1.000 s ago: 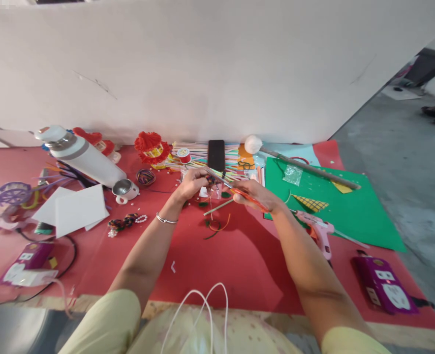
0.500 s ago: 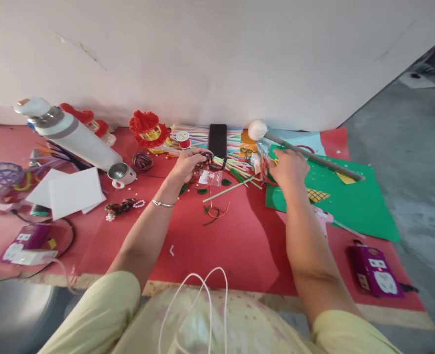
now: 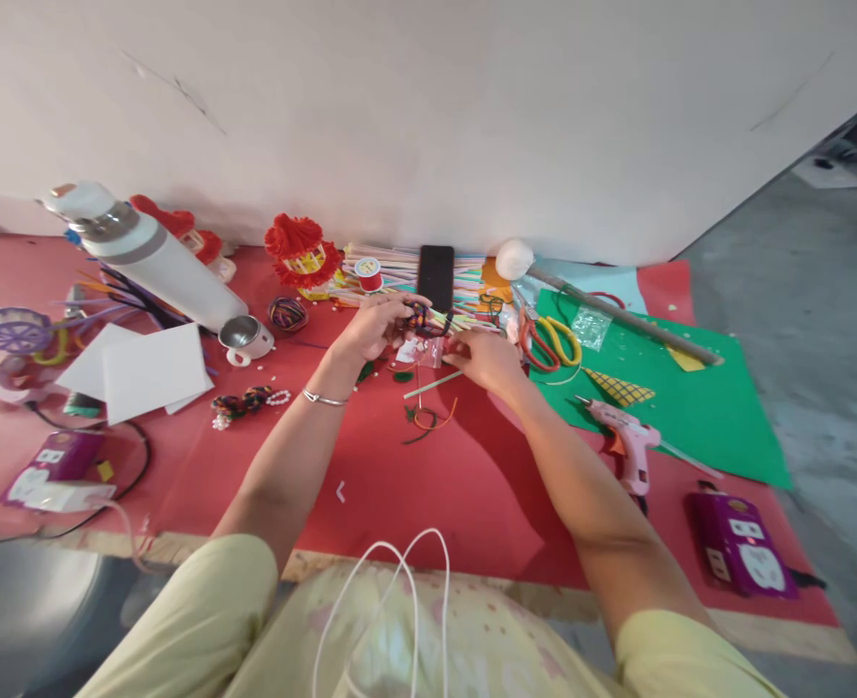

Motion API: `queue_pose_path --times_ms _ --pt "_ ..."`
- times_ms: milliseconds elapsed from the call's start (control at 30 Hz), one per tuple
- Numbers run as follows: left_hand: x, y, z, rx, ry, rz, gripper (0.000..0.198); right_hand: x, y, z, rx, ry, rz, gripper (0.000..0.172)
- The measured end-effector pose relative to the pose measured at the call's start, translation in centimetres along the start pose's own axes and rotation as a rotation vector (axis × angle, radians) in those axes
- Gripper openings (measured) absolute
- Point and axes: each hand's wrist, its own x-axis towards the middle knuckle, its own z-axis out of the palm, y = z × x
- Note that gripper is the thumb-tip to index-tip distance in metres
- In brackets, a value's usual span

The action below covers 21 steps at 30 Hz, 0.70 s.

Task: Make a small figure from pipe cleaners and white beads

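Watching through the head camera, I noted a white cable [image 3: 399, 591] looping over the lap at the near edge of the red mat [image 3: 428, 494]. Further in, a purple power strip [image 3: 740, 543] lay by the mat's near right corner. A pink glue gun [image 3: 626, 448] lay just beyond it, at the near edge of the green sheet [image 3: 697, 417].

Mid-mat, the right hand [image 3: 485, 361] sat low with its fingers curled together, tips at a small clear packet [image 3: 428, 351]. I could not tell whether it gripped it. Just beside it, the left hand [image 3: 376, 330] pinched a small multicoloured bundle [image 3: 418, 315] between thumb and fingertips, above the mat. Red-and-yellow scissors [image 3: 551, 339] lay on the sheet's left edge. A black phone [image 3: 435, 276] lay at the far edge, by the wall.
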Motion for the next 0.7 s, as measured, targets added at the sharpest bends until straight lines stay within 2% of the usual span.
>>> queue_pose_path --times_ms 100,200,333,400,467,600,667,700 --pt "0.1 -0.4 -0.1 -0.054 -0.018 0.006 0.039 0.2 0.5 0.6 -0.024 -0.090 -0.038 0.020" --pt "0.4 -0.8 -0.2 -0.089 -0.014 0.009 0.039 0.5 1.0 0.5 0.089 -0.031 -0.069 0.015" --pt "0.6 -1.2 0.1 -0.153 -0.047 0.011 0.041 0.8 0.4 -1.0 0.647 0.122 -0.088 0.030" --pt "0.6 -1.2 0.4 -0.186 -0.072 0.002 0.041 0.7 -0.2 -1.6 0.874 0.053 -0.079 0.037" --pt "0.6 -1.2 0.7 -0.211 -0.089 -0.010 0.041 0.7 -0.8 -1.7 0.972 -0.056 -0.084 0.040" --pt "0.4 -0.9 1.2 -0.223 -0.016 0.005 0.041 0.9 -0.1 -1.5 0.903 -0.078 -0.091 0.041" --pt "0.4 -0.7 1.3 -0.217 0.056 0.018 0.044 1.1 1.0 -1.8 0.760 0.006 -0.073 0.038" --pt "0.4 -0.7 1.3 -0.209 0.080 0.020 0.047 1.2 1.5 -1.9 0.681 0.098 -0.071 0.036"
